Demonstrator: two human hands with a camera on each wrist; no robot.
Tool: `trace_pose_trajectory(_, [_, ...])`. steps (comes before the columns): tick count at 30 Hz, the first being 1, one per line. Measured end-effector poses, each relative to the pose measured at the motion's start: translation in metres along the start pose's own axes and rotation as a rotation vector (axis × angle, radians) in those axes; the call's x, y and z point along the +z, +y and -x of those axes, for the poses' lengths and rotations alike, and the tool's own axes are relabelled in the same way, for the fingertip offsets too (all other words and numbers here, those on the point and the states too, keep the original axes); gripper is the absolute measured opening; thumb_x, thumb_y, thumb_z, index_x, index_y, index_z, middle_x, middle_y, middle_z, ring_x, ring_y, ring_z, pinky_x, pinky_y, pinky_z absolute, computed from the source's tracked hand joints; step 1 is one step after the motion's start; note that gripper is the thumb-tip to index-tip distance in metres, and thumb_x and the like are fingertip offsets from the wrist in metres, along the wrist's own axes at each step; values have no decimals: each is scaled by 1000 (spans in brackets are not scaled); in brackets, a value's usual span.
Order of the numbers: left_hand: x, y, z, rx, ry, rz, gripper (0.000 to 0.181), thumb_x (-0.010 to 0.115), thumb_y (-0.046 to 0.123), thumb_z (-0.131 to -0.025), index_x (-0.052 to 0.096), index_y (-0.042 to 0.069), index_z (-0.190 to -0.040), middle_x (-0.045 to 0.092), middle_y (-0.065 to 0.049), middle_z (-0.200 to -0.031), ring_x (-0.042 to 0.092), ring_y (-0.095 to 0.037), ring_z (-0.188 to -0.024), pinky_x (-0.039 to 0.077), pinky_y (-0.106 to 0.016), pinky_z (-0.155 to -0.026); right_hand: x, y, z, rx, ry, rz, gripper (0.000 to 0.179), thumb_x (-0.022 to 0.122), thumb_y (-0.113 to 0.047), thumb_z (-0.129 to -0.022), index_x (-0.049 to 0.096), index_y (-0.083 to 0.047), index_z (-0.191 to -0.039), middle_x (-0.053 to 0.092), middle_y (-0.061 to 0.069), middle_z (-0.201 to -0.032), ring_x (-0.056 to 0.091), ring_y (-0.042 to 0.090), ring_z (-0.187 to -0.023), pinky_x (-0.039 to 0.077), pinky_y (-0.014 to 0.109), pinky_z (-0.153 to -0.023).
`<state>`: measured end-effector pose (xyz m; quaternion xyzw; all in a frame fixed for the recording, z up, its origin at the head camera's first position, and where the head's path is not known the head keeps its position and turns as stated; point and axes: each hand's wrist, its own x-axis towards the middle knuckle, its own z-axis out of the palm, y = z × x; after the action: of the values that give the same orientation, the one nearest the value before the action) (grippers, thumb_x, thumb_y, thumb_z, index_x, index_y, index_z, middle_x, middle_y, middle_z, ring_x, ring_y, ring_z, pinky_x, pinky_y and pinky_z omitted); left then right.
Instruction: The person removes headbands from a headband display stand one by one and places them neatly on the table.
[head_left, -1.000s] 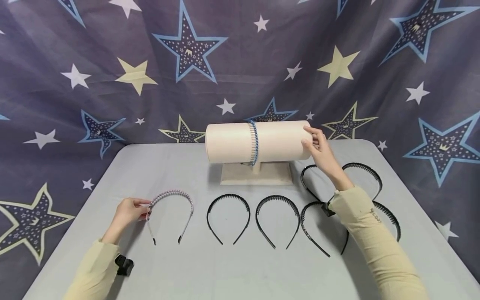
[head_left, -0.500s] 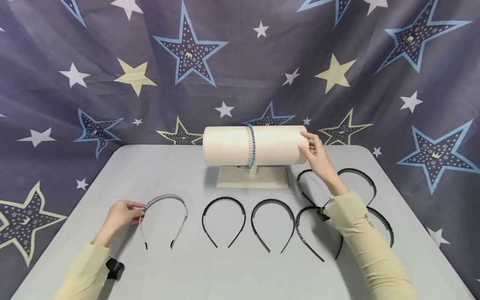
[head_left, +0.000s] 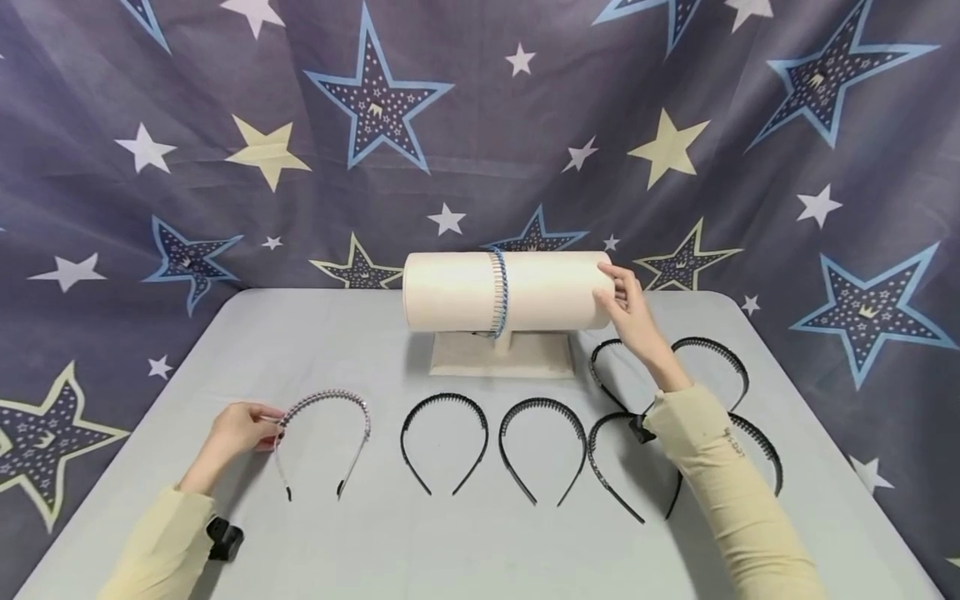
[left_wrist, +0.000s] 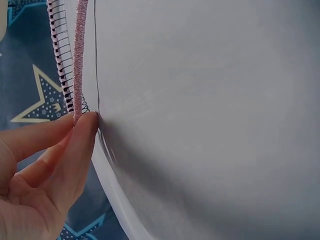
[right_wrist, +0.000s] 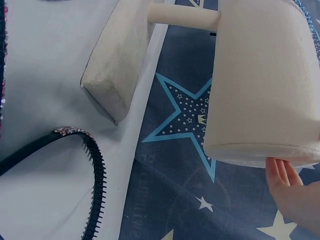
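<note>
My left hand (head_left: pixel 242 431) pinches the left side of a pink headband (head_left: pixel 324 395), just below its toothed arch. In the left wrist view, thumb and fingertips meet on the glittery pink band (left_wrist: pixel 79 55). My right hand (head_left: pixel 633 307) grips the right end of a cream padded headband stand (head_left: pixel 555 287), thumb on the front and index finger over the rim. Other fingertips press the end face in the right wrist view, where the padded roll (right_wrist: pixel 260 85) shows large. Around the roll's middle sits a blue headband (head_left: pixel 501 292) with teeth.
Two black toothed headbands (head_left: pixel 446 397) lie mid-table in front of the stand's base (head_left: pixel 502 358). Several more black headbands (head_left: pixel 712 342) lie at the right, partly under my right forearm. A star-patterned curtain (head_left: pixel 465 108) hangs behind the table (head_left: pixel 420 542).
The head view has tilted slightly, so everything sits a little further left and lower. Both hands keep their holds on the pink headband and the stand.
</note>
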<state>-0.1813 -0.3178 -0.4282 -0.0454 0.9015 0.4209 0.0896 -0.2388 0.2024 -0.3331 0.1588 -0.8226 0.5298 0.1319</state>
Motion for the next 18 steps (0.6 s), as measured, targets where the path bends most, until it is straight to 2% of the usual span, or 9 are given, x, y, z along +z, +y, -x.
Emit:
trace_pose_trajectory(5, [0,2,0,-4,-7,7,34,56,-1,-77,51,-21,-104,64,-13,-71,62,-18,-56,54,-28,-55,0,-1,-1,-13,0,0,42,43,-2,-91,30,6,-130,31,34,-115,39,42,-104,35,53,-89])
trace_pose_trajectory(8, [-1,5,2,29,21,-79,35,55,4,-79,51,-19,-105,63,-17,-74,62,-19,-57,53,-30,-54,-1,-1,-1,-4,-6,-9,42,42,-2,-91,29,6,-130,30,33,-117,39,41,-105,34,53,-90])
trace_pose_trajectory(12, [-2,14,4,114,137,-244,34,55,11,-82,55,-14,-105,62,-25,-82,60,-26,-63,49,-34,-57,-2,-2,-1,6,3,-20,42,42,-2,-91,29,6,-130,29,32,-117,37,37,-105,33,52,-92])
trace_pose_trajectory(15, [1,23,5,160,226,-272,33,56,12,-82,57,-11,-106,62,-26,-87,59,-34,-72,47,-39,-62,-2,-2,-1,12,2,-23,42,42,-3,-91,29,5,-130,30,32,-117,37,38,-105,32,52,-92])
trace_pose_trajectory(18, [6,33,6,201,286,-244,32,57,10,-81,58,-9,-106,63,-24,-87,60,-37,-78,47,-42,-66,-2,-3,0,18,-5,-23,43,42,-4,-91,29,4,-131,30,32,-117,38,39,-106,33,53,-91])
